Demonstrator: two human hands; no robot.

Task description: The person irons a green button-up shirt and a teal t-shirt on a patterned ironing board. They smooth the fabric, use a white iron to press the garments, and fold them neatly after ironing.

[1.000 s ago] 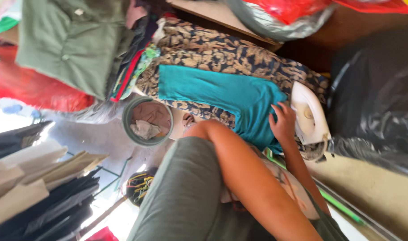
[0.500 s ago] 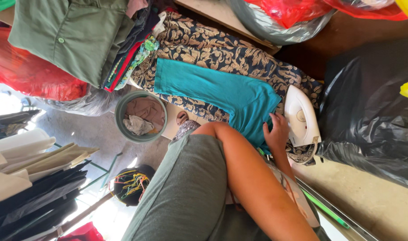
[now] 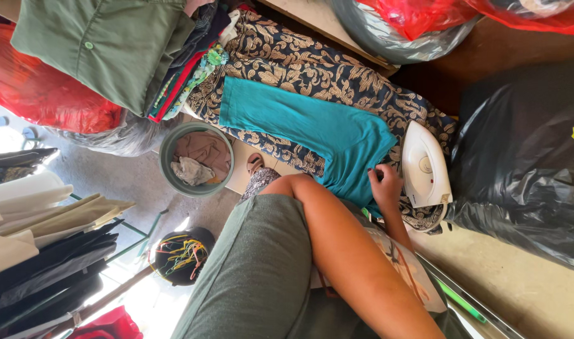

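Teal cloth: a teal garment (image 3: 312,135) is spread flat on a surface covered with a navy and cream patterned cloth (image 3: 318,75); its near hem is being held.
Grip: one hand (image 3: 385,186) is seen, reaching across from a bare arm; which hand it is cannot be told for sure, and it is taken here as the right. Its fingertips are pressed together on the hem of the teal garment, pinching or pressing the edge flat.
Other hand: not seen in the picture.
Iron: a white iron (image 3: 426,164) is laid just beside the hand, on the patterned cloth, and is not held.
Progress: the garment is judged to be laid out and mostly smooth, with the hem being arranged; pressing appears not yet begun on this piece.
Finished or waiting pile: folded clothes (image 3: 111,44), olive green on top, are stacked at the far end of the surface.
Edges: the iron sits near the end of the surface, close to a black plastic bag (image 3: 525,169).
Room: movement is hemmed in by red bags (image 3: 42,88), a grey bucket (image 3: 196,160) of rags on the floor and hanging garments (image 3: 42,251).
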